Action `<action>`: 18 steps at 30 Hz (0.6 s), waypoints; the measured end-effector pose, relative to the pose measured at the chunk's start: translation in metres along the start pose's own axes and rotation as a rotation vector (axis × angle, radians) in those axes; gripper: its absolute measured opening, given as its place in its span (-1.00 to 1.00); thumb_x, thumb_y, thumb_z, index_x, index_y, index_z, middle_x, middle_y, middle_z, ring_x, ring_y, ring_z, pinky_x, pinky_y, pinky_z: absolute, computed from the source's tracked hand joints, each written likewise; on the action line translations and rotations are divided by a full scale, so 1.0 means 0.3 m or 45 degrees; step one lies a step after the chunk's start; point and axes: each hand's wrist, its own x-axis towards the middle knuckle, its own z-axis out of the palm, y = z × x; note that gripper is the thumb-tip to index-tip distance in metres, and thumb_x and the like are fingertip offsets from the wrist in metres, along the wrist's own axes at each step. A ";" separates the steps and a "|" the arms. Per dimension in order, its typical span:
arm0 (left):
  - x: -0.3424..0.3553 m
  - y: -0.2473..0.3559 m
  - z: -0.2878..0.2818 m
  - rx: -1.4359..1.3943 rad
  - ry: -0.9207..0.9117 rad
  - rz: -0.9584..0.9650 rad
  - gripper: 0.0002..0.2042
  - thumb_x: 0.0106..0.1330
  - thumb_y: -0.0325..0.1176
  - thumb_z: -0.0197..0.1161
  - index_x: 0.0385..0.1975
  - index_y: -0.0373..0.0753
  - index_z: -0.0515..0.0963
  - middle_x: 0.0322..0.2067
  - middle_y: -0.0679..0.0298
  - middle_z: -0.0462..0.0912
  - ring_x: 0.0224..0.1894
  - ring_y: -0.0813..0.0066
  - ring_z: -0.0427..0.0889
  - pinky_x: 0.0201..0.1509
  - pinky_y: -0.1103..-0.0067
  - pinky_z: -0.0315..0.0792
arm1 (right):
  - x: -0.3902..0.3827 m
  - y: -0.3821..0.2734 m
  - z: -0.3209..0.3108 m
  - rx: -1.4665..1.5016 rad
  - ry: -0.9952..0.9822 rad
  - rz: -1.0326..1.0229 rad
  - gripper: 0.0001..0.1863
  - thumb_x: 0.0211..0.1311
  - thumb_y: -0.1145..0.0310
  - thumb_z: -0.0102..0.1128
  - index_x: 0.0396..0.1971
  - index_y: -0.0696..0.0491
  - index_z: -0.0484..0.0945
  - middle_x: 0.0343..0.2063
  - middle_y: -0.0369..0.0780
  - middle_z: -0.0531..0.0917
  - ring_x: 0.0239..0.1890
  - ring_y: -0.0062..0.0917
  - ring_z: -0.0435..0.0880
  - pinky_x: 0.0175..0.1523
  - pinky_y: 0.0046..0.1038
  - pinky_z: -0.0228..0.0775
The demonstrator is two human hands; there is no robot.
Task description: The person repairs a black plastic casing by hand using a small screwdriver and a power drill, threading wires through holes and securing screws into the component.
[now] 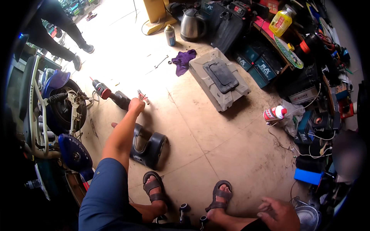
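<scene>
Here the person sits low on the floor (216, 138), left arm stretched out. The left hand (135, 105) is at a pair of red-handled pliers (143, 97) lying on the floor; the fingers are curled over the near end of the handles, but I cannot tell whether the grip has closed on them or only touches. The pliers lie just right of the cordless drill (111, 94), taken as landmark. One drill, red and black, lies on its side with its bit pointing away from the sitter, probably set down within arm's reach. Left of the drill stands a wheel and hub assembly (65, 111) of a small vehicle, evidently the work piece. Below the drill, beside the forearm, a black moulded cover (148, 148) rests on the floor, one piece. Right of the drill, well apart, sits one grey battery case (219, 79); beside it one purple rag (183, 61). Beyond those: one metal kettle (191, 25), one spray can (170, 35).

The right hand (278, 215) rests on the right knee, far below and right of the drill, fingers loosely bent, holding nothing. Two sandalled feet show. Another person's legs (63, 36) stand above and left of the drill.
</scene>
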 end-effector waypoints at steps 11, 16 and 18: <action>-1.114 0.430 -0.388 -0.531 -0.478 1.120 -0.79 0.45 -0.34 0.20 -0.13 -0.38 0.56 -0.41 0.27 0.61 -0.33 0.53 0.53 -0.20 0.54 0.45 | -0.029 -0.055 0.047 1.086 0.361 -0.315 -0.33 0.62 0.01 0.04 0.40 0.26 0.29 0.11 -0.02 0.64 0.13 -0.32 0.68 0.22 -0.35 0.48; -1.611 0.379 -0.472 -0.402 -0.488 1.630 -0.80 0.39 -0.42 0.27 -0.10 -0.37 0.50 -0.32 0.28 0.58 -0.27 0.53 0.51 -0.15 0.51 0.47 | 0.027 -0.234 0.113 1.454 0.215 -0.583 -0.12 0.53 -0.30 -0.02 0.50 0.13 0.18 0.36 -0.05 0.44 0.34 -0.35 0.49 0.43 -0.28 0.28; -1.799 0.363 -0.523 -0.240 -0.489 1.760 -0.76 0.35 -0.48 0.28 -0.03 -0.37 0.50 -0.24 0.23 0.65 -0.23 0.48 0.59 -0.11 0.48 0.51 | 0.028 -0.224 0.139 1.501 0.182 -0.678 -0.31 0.59 -0.11 0.04 0.39 0.15 0.32 0.16 -0.15 0.57 0.23 -0.46 0.58 0.34 -0.35 0.42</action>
